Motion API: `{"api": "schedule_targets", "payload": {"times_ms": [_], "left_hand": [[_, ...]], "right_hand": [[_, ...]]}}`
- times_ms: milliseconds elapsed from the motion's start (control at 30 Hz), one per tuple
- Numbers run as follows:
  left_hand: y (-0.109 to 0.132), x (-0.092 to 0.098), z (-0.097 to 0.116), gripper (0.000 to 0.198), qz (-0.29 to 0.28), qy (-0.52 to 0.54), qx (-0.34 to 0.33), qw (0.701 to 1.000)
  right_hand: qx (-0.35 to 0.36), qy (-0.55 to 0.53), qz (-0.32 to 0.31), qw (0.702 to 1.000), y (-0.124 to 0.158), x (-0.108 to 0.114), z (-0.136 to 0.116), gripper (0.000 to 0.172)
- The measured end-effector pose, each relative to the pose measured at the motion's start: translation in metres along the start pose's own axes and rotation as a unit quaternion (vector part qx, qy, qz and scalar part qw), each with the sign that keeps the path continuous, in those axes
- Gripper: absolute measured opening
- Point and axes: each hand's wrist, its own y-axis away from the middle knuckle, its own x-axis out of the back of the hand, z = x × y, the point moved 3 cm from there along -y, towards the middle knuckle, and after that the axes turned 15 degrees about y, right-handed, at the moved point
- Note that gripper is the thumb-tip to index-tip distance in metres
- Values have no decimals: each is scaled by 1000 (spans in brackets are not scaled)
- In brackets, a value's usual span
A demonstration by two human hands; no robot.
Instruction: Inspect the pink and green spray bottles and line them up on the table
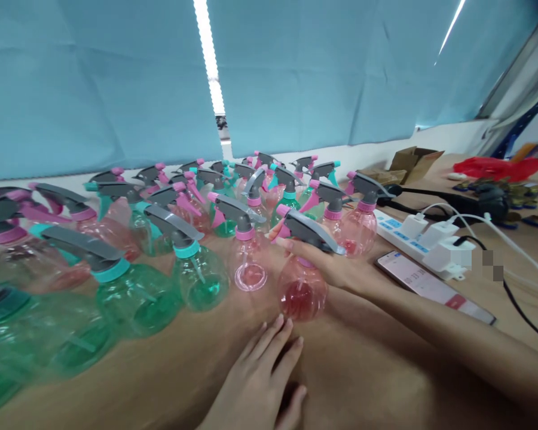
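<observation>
A round, clear pink spray bottle (302, 295) with a grey and pink trigger head stands on the brown table, in front of the other bottles. My right hand (334, 266) reaches in from the right and wraps around its neck, just under the head; some fingers show by the pink trigger, the rest are hidden behind the grey lever. My left hand (266, 370) lies with fingers stretched out just before the bottle's base, fingertips close to it; whether they touch it I cannot tell. Beside it stand another pink spray bottle (250, 263) and a green spray bottle (202, 280).
Several more pink and green spray bottles crowd the left and back. To the right are a phone (430, 286), a white power strip (401, 236) with plugs and cables, and a black headset-like object (457, 200). A cardboard box (415, 164) and red plastic (497, 168) lie farther back.
</observation>
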Motion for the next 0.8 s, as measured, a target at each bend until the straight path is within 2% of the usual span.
{"api": "schedule_targets", "payload": {"times_ms": [200,433,567,800], "left_hand": [[-1,-1,3,46,-20,-26,-8,999],[0,2,4,45,-10,-11,-1,1000],[-1,1,4,45,-18,-7,0,1000],[-1,2,3,43,-15,11,7,1000]], "right_hand": [[-2,-19,-7,1000,-1,-2,1,21],[9,-33,-2,999,-2,-5,5,17],[35,-44,-5,998,-2,-5,4,19],[26,-23,-4,999,-2,-6,13,29]]}}
